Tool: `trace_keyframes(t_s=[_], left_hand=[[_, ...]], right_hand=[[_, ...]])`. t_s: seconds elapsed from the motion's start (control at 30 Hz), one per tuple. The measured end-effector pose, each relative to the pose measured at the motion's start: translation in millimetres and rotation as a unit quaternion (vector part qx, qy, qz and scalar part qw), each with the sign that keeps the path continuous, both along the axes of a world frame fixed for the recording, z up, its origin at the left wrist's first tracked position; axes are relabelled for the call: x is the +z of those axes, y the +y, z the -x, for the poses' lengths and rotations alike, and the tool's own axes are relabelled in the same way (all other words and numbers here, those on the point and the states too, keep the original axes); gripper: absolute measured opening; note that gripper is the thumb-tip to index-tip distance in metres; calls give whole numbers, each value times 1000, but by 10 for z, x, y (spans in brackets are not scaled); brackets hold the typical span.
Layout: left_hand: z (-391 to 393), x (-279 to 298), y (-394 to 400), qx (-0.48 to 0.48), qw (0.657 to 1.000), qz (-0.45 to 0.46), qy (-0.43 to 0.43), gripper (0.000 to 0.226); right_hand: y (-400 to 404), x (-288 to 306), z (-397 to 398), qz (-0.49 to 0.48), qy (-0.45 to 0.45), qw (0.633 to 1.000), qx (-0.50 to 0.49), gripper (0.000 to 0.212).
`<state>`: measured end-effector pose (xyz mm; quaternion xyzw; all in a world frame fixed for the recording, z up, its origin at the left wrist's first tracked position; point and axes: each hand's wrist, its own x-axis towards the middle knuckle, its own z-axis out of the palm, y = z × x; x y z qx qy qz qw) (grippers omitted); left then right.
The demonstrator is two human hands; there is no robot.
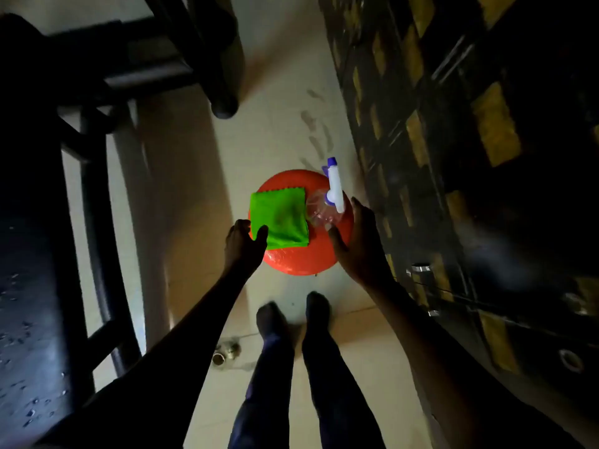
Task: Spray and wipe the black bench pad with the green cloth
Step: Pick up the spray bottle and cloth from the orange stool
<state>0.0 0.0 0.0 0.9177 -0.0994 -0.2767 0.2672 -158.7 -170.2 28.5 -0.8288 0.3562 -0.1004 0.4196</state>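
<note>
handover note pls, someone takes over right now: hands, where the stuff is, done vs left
Left hand: open, thumb on the near corner of the folded green cloth, not gripping yet.
Right hand: open, at the clear spray bottle, not closed on it.
Cloth and bottle both sit on the orange round stool.
Black bench pad at left.
Done: nothing.
Left: pick up both, spray, wipe.

Both hands reach toward green cloth [281, 219] and spray bottle [329, 202] on orange stool [301, 259]

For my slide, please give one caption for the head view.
Both hands reach for green cloth and spray bottle on an orange stool.
</note>
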Motion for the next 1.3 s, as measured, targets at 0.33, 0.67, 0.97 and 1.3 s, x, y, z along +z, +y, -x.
trace_keyframes(t_s=[0.33, 0.67, 0.97, 1.3], left_hand=[[-334, -682, -396, 105, 992, -28, 67, 82], [-379, -749, -383, 228, 959, 49, 163, 16], [-418, -290, 114, 257, 900, 227, 269, 33], [-961, 447, 1400, 365, 857, 319, 175, 40]], right_hand=[[-380, -324, -491, -12, -62, 998, 19, 86], [-348, -356, -646, -22, -110, 994, 3, 55], [-191, -118, -963, -26, -60, 997, 35, 61], [770, 708, -1843, -65, -48, 988, 134, 60]])
